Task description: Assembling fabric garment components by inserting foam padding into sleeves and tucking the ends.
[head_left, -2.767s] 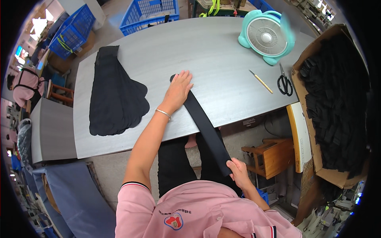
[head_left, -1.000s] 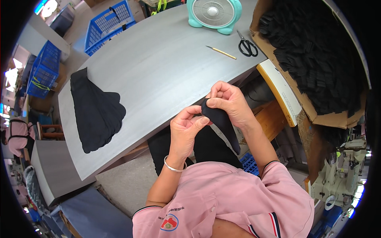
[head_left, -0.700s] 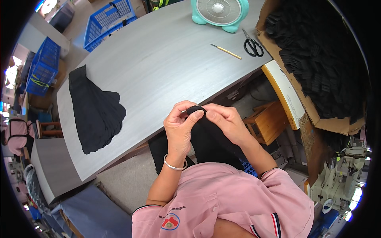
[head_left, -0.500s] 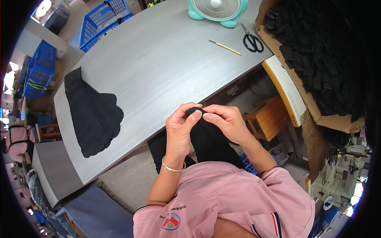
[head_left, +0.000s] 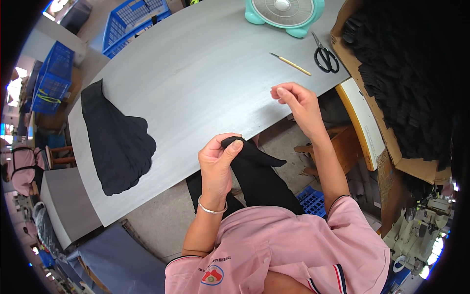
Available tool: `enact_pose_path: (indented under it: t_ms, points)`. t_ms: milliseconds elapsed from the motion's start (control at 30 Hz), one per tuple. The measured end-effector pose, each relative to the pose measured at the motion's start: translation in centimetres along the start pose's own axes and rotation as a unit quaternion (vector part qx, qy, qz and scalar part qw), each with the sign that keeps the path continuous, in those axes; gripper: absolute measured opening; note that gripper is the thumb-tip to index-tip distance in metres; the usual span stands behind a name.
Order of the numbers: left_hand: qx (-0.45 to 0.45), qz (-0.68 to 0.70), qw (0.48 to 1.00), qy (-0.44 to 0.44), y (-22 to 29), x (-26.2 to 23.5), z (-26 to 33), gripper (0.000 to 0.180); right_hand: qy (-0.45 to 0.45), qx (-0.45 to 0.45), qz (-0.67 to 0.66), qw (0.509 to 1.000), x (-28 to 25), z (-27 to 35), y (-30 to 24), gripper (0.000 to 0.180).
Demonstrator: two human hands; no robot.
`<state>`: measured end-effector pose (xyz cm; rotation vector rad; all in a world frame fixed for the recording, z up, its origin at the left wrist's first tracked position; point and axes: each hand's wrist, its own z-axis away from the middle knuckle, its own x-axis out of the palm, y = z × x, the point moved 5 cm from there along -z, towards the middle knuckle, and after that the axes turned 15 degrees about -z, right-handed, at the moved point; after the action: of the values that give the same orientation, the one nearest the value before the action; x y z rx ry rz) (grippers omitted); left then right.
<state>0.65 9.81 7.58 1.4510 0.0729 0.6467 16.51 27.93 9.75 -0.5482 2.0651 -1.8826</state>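
Observation:
My left hand [head_left: 215,157] pinches a small piece of black cloth [head_left: 257,153] between thumb and fingers, just off the table's near edge. The cloth's tapered end sticks out to the right over my black-clad legs. My right hand [head_left: 299,104] is raised apart from it, over the table's edge. Its fingers are curled with the thumb against them; whether anything tiny is between them I cannot make out. Beyond that hand lie a thin pointed tool with a yellowish handle [head_left: 293,65] and black-handled scissors [head_left: 326,59].
A fanned stack of black cloth pieces [head_left: 117,147] lies on the left of the grey table [head_left: 196,83]. A turquoise fan [head_left: 284,17] stands at the back. At right, a cardboard box [head_left: 413,166] is heaped with black pieces. Blue crates [head_left: 54,73] stand beyond the table.
My right hand has let go of the black cloth and moved up and right, over the table's edge. My left hand still holds the cloth, whose tapered end now shows.

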Motion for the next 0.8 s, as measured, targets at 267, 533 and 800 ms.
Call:
enact_pose_path:
  t_ms: [267, 533, 800]
  points:
    - [-0.009, -0.001, 1.0, -0.015, -0.2, 1.1, -0.1, 0.019, -0.182, 0.027, -0.032, 0.982, 5.1, 6.4, -1.3, 0.019]
    - [-0.01, -0.001, 1.0, 0.003, 0.1, 2.3, 1.2, 0.02, -0.125, -0.004, 0.013, 0.992, 4.9, 8.7, -1.9, 0.018]
    - [0.013, -0.018, 1.0, 0.017, 0.9, 1.8, 2.9, 0.021, -0.072, 0.077, -0.054, 0.993, 3.1, 6.9, -0.7, 0.021]
